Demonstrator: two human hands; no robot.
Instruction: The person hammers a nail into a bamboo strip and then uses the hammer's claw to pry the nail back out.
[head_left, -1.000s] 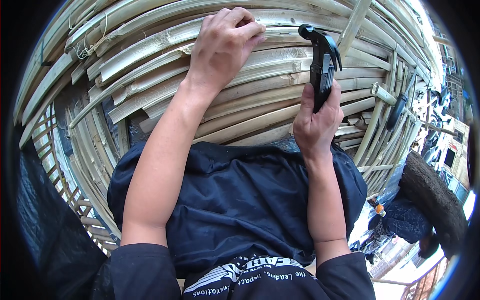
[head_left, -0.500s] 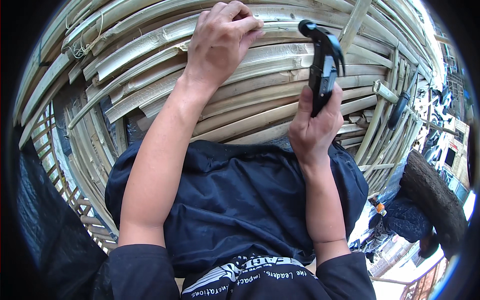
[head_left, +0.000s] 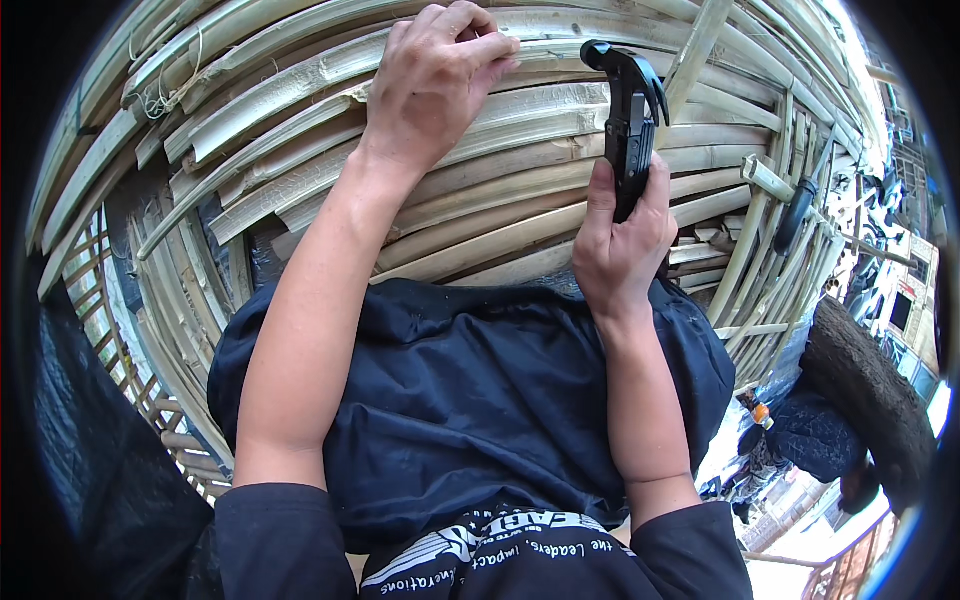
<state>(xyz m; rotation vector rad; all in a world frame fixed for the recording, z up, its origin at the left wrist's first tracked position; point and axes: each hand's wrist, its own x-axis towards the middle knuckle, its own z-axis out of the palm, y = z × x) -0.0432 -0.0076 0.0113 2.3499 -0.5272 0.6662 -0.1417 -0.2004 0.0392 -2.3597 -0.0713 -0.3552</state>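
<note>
My right hand grips a black claw hammer by its handle. The hammer stands head up, its round striking face to the left and its curved claw to the right. Over the split bamboo slats, my left hand is closed, with thumb and forefinger pinched together above one of the upper slats. Whatever lies between those fingertips is too small to make out. A gap separates the hammer head from the left fingertips.
A bamboo pole crosses the slats at the upper right. A tool with a black handle is by the bundled bamboo strips on the right. Beyond are a thick log and a person in dark clothing. Dark cloth covers my lap.
The hammer has shifted a little left, toward my left hand, and its handle is turned slightly. My left hand has moved slightly left, still pinched.
</note>
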